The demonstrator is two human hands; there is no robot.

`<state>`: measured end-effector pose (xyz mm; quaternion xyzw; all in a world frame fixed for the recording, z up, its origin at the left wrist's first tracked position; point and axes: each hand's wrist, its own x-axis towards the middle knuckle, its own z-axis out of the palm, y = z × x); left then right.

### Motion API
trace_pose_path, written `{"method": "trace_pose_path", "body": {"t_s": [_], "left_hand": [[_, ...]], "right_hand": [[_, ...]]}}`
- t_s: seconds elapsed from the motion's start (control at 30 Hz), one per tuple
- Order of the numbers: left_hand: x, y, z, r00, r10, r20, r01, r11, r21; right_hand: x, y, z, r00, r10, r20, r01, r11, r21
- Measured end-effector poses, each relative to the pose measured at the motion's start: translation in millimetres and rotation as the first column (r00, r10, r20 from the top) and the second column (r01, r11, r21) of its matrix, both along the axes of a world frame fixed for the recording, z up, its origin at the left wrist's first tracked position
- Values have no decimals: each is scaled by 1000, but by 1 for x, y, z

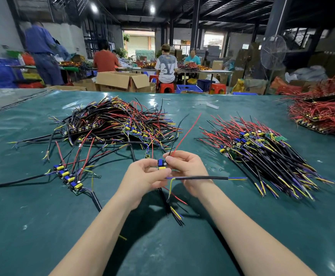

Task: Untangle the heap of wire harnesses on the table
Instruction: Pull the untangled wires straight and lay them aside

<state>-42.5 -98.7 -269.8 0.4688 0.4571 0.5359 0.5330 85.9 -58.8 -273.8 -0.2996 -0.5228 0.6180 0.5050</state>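
Observation:
A tangled heap of wire harnesses lies on the green table at centre left. Both hands hold one small circuit board with a blue and yellow part, above the table's middle. My left hand pinches its left side. My right hand grips its right side and the red wire rising from it. A black cable sticks out to the right, and more wires hang below the hands.
A sorted, aligned pile of harnesses lies at the right. A strip of joined boards with cables lies at the left. A red-wire pile sits far right. Other people work at tables beyond cardboard boxes.

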Motion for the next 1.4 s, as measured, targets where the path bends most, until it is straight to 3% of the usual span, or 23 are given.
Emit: {"method": "trace_pose_path", "body": {"t_s": [0.27,0.43,0.63,0.83,1.0,1.23,1.4], "left_hand": [[-11,0,1,970,-213,-114,209,977,-50],[-18,2,3,954,-296,50,300,944,-138],[-15,4,1,976,-216,-40,203,958,-203],[-8,7,-4,997,-29,-74,18,990,-136],[-6,7,-4,989,-93,-114,82,992,-91],[-7,6,-1,963,-143,-229,112,983,-146],[-15,4,3,954,-229,-193,183,957,-226]], "right_hand": [[3,0,3,986,-83,142,88,996,-31],[2,-1,3,995,5,95,1,998,-68],[3,-3,1,992,115,57,-106,985,-138],[-1,-2,-5,991,-74,114,75,997,-12],[-3,-3,-6,989,-141,-39,137,986,-94],[4,6,-7,968,-252,-14,247,956,-161],[12,13,-8,934,-358,-20,350,921,-172]]}}
